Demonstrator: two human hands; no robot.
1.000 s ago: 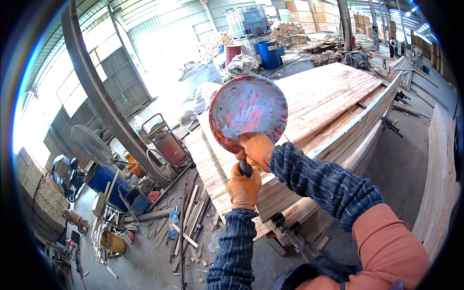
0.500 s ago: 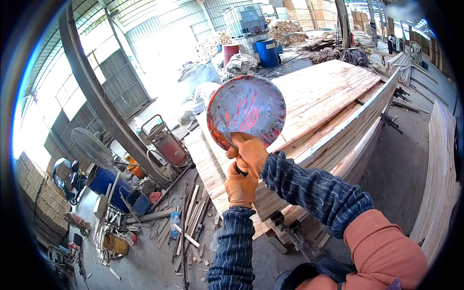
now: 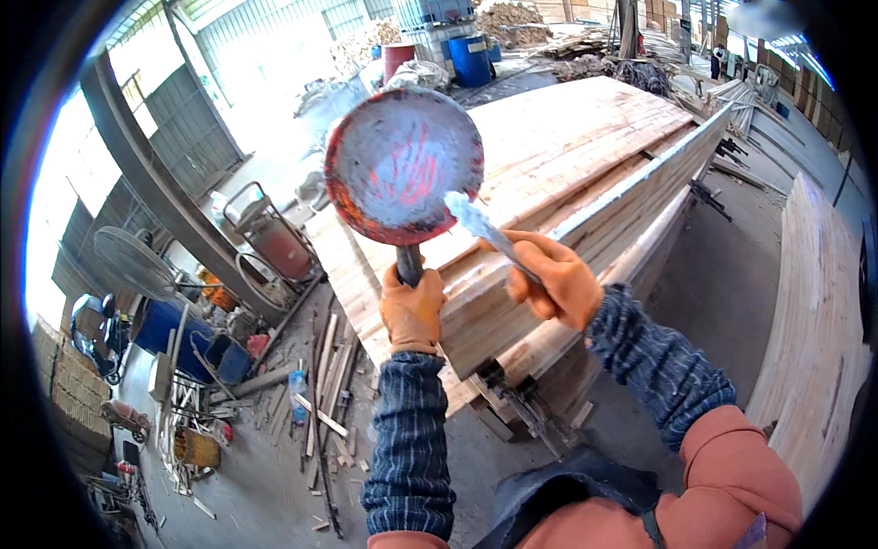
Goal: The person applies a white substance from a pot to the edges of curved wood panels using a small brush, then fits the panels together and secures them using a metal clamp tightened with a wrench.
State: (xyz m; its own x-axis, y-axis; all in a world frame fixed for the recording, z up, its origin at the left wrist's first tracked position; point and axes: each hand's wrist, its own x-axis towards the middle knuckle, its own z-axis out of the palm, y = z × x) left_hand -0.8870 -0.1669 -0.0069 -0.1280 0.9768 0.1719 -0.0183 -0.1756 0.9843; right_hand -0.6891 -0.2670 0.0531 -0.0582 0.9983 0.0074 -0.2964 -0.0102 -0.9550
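Observation:
My left hand (image 3: 412, 314), in an orange glove, is wrapped round the dark handle of a frying pan (image 3: 404, 169). A whitish-grey coating with red streaks covers the round inside of the pan, which is tilted to face me. In my right hand (image 3: 560, 282), also gloved in orange, is a slim brush (image 3: 482, 224), its tip thick with white paste. That tip lies at the pan's lower right rim; whether it touches cannot be told. Beyond both hands lies a large stack of glued wooden boards (image 3: 585, 137), with a board on edge (image 3: 631, 206) along its right side, white paste along its top.
Metal clamps (image 3: 521, 393) stick out under the stack's near end. Wood scraps (image 3: 329, 403) litter the floor at left, near a blue barrel (image 3: 169, 339), a fan (image 3: 133, 261) and a steel post (image 3: 151, 174). A long wooden panel (image 3: 805, 339) lies at right.
My right hand has moved right, away from my left, bringing the brush and its white tip into sight. The pan has shifted left, and the whole view has turned slightly.

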